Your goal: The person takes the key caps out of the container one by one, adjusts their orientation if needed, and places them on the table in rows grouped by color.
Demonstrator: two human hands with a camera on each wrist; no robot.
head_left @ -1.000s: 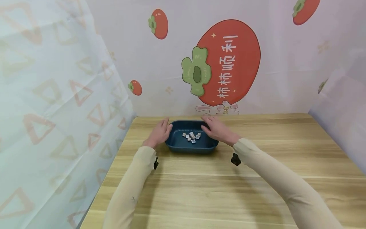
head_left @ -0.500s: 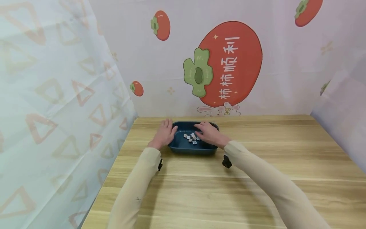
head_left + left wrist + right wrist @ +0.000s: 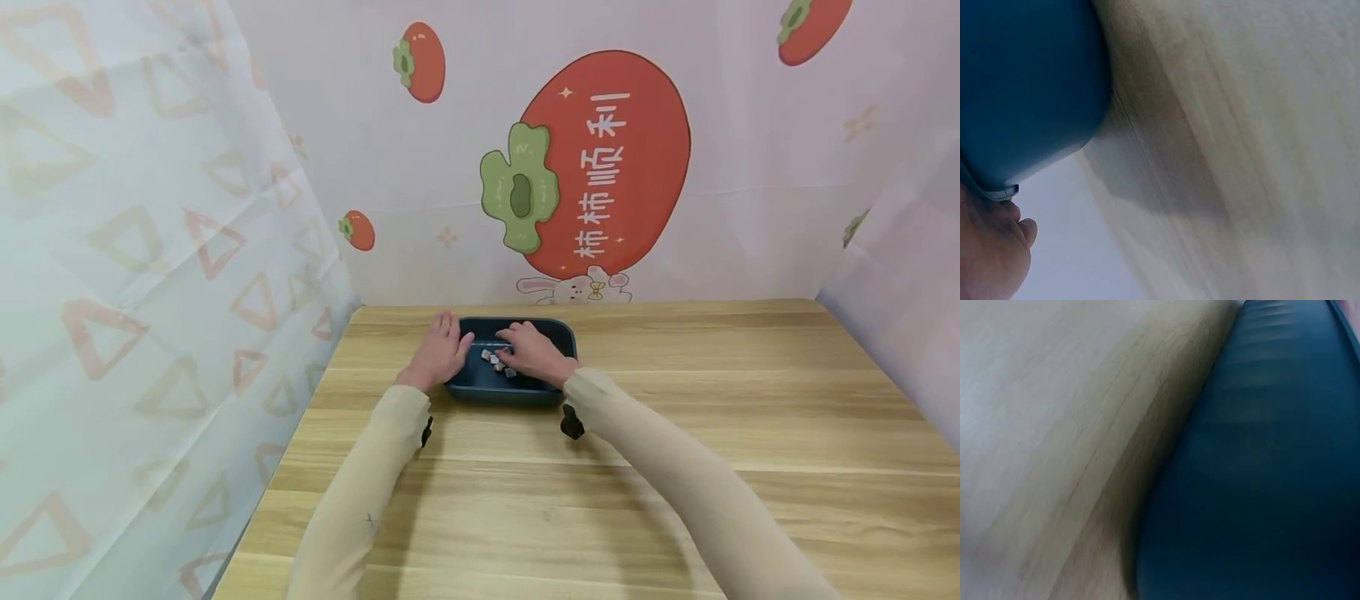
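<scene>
A dark blue rectangular tray stands on the table and holds several small whitish cubes. My left hand rests at the tray's left end, fingers straight and thumb over the rim. In the left wrist view, part of that hand shows right at the tray's rim. My right hand reaches into the tray from the right, its thumb and fingers spread apart over the cubes and hiding some of them. The right wrist view has only the tray's outer side and the table.
A wood-grain table carries the tray near its back edge. Behind it hangs a pale backdrop printed with persimmons, and a patterned white sheet runs along the left side. Dark wrist cameras sit under the beige sleeves.
My right hand has moved left from the tray's right end to over the cubes, now covering part of them. The left hand has shifted slightly right against the tray's left end.
</scene>
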